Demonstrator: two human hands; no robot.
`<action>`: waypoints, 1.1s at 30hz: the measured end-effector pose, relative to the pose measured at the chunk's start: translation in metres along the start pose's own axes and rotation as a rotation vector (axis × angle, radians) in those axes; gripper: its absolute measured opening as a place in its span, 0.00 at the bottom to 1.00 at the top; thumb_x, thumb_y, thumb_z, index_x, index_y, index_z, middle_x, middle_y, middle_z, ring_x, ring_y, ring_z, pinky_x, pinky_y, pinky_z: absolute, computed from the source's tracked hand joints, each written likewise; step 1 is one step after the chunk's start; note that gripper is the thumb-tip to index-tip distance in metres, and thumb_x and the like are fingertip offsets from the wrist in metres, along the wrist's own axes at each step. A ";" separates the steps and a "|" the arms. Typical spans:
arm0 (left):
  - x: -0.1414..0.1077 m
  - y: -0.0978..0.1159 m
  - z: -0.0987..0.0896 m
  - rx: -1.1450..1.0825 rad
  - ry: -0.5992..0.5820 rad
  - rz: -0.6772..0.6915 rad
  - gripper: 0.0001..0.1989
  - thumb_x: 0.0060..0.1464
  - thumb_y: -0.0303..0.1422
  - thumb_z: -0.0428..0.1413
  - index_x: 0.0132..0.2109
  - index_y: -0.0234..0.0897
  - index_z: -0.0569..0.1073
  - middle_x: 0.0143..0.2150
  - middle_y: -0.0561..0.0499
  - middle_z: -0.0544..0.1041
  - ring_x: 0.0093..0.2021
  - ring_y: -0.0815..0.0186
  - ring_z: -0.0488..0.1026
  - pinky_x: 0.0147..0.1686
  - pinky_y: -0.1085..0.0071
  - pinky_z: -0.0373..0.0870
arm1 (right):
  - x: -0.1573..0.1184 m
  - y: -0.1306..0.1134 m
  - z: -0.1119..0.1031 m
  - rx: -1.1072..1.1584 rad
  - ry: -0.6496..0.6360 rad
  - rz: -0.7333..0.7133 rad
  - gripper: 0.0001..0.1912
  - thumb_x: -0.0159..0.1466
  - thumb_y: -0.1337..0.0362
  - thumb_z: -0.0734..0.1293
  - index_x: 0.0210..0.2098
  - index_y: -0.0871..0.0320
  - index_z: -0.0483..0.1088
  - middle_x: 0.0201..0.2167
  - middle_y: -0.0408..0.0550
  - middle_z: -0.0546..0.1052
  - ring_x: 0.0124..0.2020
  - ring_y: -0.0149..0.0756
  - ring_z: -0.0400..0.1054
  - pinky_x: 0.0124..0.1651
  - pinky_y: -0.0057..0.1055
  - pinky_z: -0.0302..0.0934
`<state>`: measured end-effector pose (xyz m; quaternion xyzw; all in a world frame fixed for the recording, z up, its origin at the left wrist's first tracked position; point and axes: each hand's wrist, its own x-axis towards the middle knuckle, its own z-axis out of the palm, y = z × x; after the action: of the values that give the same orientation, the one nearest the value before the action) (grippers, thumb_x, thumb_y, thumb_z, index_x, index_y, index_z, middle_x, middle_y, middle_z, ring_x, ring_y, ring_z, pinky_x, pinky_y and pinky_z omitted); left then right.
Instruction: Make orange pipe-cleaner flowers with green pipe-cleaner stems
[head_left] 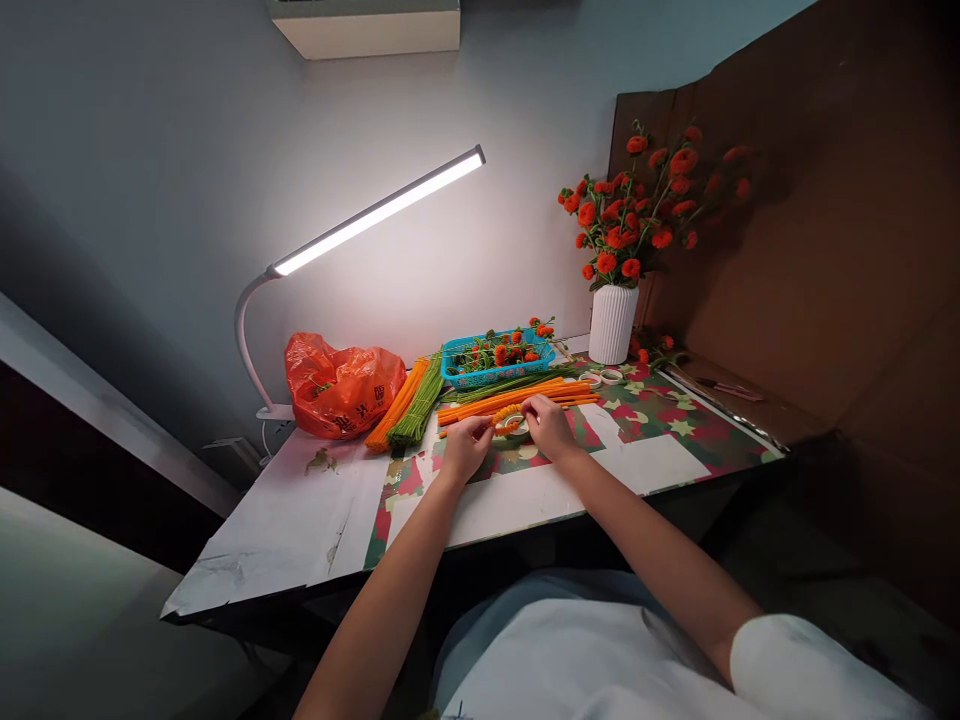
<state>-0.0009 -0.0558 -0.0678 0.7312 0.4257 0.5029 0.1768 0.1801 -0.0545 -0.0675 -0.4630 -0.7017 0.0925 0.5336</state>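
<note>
Both my hands are over the middle of the table, pinching a curled orange chenille stem [508,411] between them. My left hand [466,446] has its fingertips closed on one end, and my right hand [549,426] is closed on the other. The piece is wound into a spiral. Under it on the table lies a roll of tape [516,430], partly covered. Just beyond my hands, a row of straight orange chenille stems [570,391] lies across the table, with green stems [517,381] behind it.
A blue basket [469,378] holds orange flowers. At left are green stem bundles [420,405], an orange plastic bag [337,390] and a lit lamp [382,213]. A white vase [613,325] of orange flowers stands back right, near tape rolls [612,377] and a cardboard wall [825,230].
</note>
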 end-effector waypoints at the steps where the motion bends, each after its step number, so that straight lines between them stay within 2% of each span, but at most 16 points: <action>1: 0.000 0.000 0.000 -0.001 -0.001 -0.002 0.07 0.47 0.31 0.58 0.34 0.37 0.80 0.27 0.49 0.80 0.26 0.66 0.71 0.27 0.71 0.67 | 0.000 0.000 0.000 0.006 -0.006 0.000 0.10 0.55 0.75 0.58 0.26 0.57 0.67 0.28 0.48 0.71 0.31 0.37 0.65 0.36 0.31 0.59; 5: 0.001 0.000 -0.001 -0.025 0.016 -0.021 0.07 0.46 0.32 0.59 0.34 0.37 0.79 0.25 0.51 0.78 0.24 0.67 0.70 0.26 0.72 0.66 | 0.000 -0.001 0.000 0.035 -0.014 0.027 0.09 0.54 0.75 0.58 0.24 0.57 0.67 0.26 0.47 0.72 0.30 0.36 0.66 0.36 0.31 0.60; 9: 0.002 0.002 0.000 -0.083 0.054 -0.047 0.14 0.50 0.35 0.57 0.44 0.35 0.77 0.22 0.54 0.73 0.21 0.70 0.67 0.23 0.73 0.64 | -0.002 0.002 0.005 0.072 0.023 0.123 0.05 0.54 0.71 0.61 0.26 0.58 0.68 0.25 0.47 0.74 0.28 0.35 0.68 0.34 0.31 0.62; 12: 0.003 0.003 0.001 -0.126 0.072 -0.047 0.18 0.53 0.37 0.55 0.49 0.34 0.74 0.25 0.54 0.73 0.23 0.70 0.69 0.25 0.74 0.66 | -0.002 0.005 0.009 0.109 0.039 0.196 0.04 0.55 0.66 0.62 0.27 0.59 0.69 0.25 0.47 0.75 0.25 0.35 0.69 0.29 0.29 0.63; 15: 0.003 0.003 0.002 -0.136 0.055 -0.034 0.17 0.54 0.37 0.54 0.49 0.35 0.74 0.27 0.52 0.74 0.24 0.70 0.69 0.25 0.74 0.67 | -0.001 0.006 0.010 0.134 0.030 0.225 0.05 0.55 0.65 0.63 0.28 0.60 0.69 0.25 0.48 0.76 0.26 0.35 0.70 0.29 0.29 0.64; 21: 0.001 0.002 0.000 -0.068 -0.025 0.024 0.12 0.54 0.35 0.56 0.42 0.36 0.78 0.35 0.47 0.79 0.27 0.68 0.71 0.26 0.72 0.67 | -0.003 0.000 0.007 0.113 -0.034 0.166 0.06 0.53 0.71 0.61 0.26 0.59 0.70 0.24 0.46 0.76 0.27 0.35 0.70 0.31 0.29 0.62; 27: 0.001 0.004 -0.004 0.009 -0.098 0.087 0.07 0.53 0.31 0.57 0.38 0.38 0.79 0.29 0.50 0.77 0.28 0.67 0.70 0.28 0.72 0.66 | -0.003 -0.002 0.001 0.053 -0.100 0.084 0.09 0.52 0.76 0.61 0.24 0.59 0.69 0.25 0.46 0.74 0.29 0.35 0.67 0.34 0.30 0.59; 33: 0.001 0.003 -0.007 0.043 -0.141 0.106 0.07 0.53 0.30 0.56 0.38 0.39 0.79 0.30 0.50 0.77 0.29 0.67 0.70 0.29 0.72 0.65 | -0.003 -0.001 -0.002 0.044 -0.169 0.020 0.10 0.53 0.78 0.60 0.25 0.58 0.68 0.27 0.46 0.73 0.30 0.35 0.66 0.35 0.29 0.58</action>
<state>-0.0058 -0.0575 -0.0620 0.7898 0.3835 0.4497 0.1638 0.1812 -0.0578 -0.0680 -0.4490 -0.7373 0.1521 0.4814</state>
